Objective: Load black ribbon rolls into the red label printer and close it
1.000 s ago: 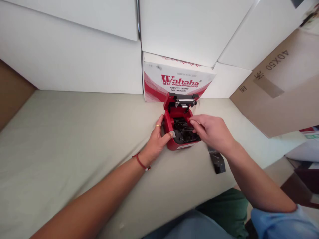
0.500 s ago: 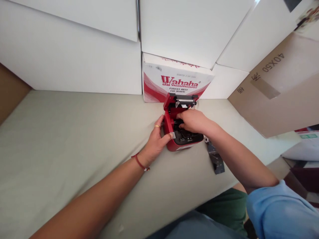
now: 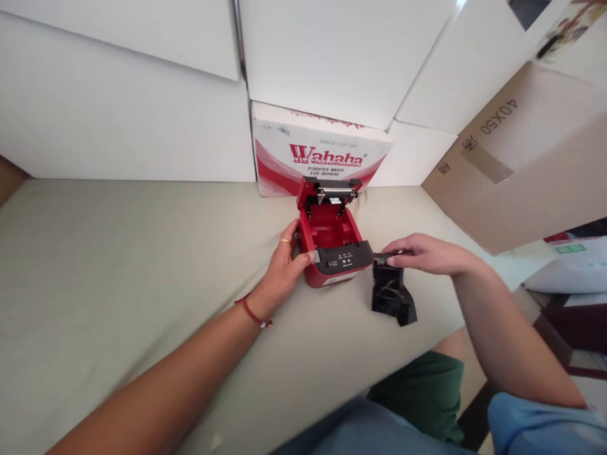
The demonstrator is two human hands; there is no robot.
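A red and black label printer (image 3: 339, 259) sits on the table with its lid (image 3: 332, 189) raised and its red inner bay exposed. My left hand (image 3: 284, 272) grips its left side, the thumb on a grey tab at the front corner and the fingers along the wall. To the right of the printer, my right hand (image 3: 420, 253) pinches the top of a black, creased, shiny strip (image 3: 387, 291), which hangs down in front of the fingers. Another black piece (image 3: 408, 309) shows behind its lower end; whether the two are joined I cannot tell.
Behind the printer stands a white and red Wahaha water box (image 3: 322, 151), close to the raised lid. White panels (image 3: 332, 57) rise at the back. A large brown carton (image 3: 531, 170) bounds the right side of the pale table (image 3: 142, 253).
My right hand has come out of the printer's bay and moved right, and now holds the black strip. My left hand keeps its grip on the printer. The view has shifted slightly.
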